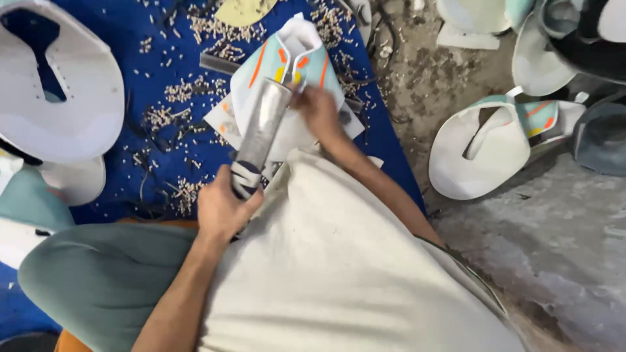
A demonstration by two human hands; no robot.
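Left hand point(222, 208) grips metal tool point(261, 133) by its taped handle; right hand point(318, 111) pinches shoe upper point(297, 58), steadying it on blue mat point(130, 39).

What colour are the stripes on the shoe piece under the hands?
Orange stripes, with a yellow patch, on the pale turquoise shoe upper. The head view shows them best.
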